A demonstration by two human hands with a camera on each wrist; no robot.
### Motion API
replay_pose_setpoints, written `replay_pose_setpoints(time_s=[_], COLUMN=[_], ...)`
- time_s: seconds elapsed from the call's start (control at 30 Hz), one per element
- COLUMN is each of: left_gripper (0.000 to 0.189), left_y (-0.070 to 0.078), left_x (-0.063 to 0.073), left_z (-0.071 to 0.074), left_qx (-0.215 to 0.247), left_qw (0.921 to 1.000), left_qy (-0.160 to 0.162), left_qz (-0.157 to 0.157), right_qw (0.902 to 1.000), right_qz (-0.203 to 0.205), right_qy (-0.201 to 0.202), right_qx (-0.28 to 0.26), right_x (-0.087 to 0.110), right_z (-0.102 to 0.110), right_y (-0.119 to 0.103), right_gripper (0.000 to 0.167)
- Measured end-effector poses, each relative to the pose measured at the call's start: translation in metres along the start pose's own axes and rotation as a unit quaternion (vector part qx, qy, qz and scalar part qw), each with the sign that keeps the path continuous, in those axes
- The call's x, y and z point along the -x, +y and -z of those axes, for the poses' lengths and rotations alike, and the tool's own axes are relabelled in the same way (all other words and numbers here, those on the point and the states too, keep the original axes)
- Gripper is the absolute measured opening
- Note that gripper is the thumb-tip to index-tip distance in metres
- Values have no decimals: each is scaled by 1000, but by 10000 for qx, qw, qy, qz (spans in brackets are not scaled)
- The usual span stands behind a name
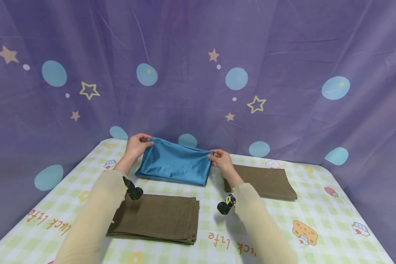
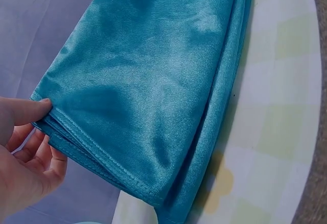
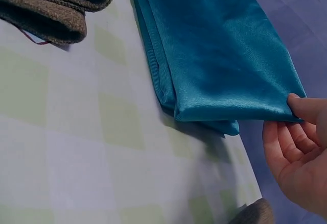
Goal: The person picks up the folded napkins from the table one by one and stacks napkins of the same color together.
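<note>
Head view: near the far edge of the bench [image 1: 330, 216], the blue cloth [image 1: 176, 161] is pinched at its upper corners by left hand [image 1: 137, 145] and right hand [image 1: 222, 160]; folding is seemingly under way; even tension is called for.

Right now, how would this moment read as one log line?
left hand: pinches blue cloth corner | right hand: pinches another corner | near brown cloth, right brown cloth: folded, on table

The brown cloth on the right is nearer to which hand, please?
Right. The right hand is by the left end of that brown cloth; the left hand is farther, across the blue cloth.
</note>
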State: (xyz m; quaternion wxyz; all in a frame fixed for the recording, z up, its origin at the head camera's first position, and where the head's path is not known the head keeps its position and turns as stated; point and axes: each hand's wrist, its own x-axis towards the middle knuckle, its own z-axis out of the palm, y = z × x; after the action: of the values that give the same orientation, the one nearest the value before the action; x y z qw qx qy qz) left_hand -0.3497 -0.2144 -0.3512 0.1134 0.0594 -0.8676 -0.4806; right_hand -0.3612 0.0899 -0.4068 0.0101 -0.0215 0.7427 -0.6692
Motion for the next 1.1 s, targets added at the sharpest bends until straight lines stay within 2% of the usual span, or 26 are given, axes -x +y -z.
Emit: replay_pose_setpoints(time_s=[0.3, 0.47, 0.7, 0.93, 1.1], left_gripper=[30, 29, 27, 26, 25], left_y=[-8, -12, -13, -23, -24], left_x=[-4, -8, -13, -16, -17], left_z=[-6, -10, -16, -22, -23], left_qx=[-245, -355, -545, -725, -710], left_qw=[9997, 9994, 9984, 9970, 9970], left_qy=[-52, 31, 131, 246, 292], left_qz=[30, -34, 28, 69, 107], right_qw=[9993, 9990, 9983, 9979, 9974], right_qz=[-350, -397, -526, -619, -690], right_qy=[17, 33, -119, -146, -214], right_qx=[-152, -210, -213, -142, 39], right_x=[-3, -3, -5, 0, 2], right_z=[-5, -8, -13, -16, -16], right_y=[9, 17, 29, 30, 28], right_gripper=[36, 42, 50, 50, 52])
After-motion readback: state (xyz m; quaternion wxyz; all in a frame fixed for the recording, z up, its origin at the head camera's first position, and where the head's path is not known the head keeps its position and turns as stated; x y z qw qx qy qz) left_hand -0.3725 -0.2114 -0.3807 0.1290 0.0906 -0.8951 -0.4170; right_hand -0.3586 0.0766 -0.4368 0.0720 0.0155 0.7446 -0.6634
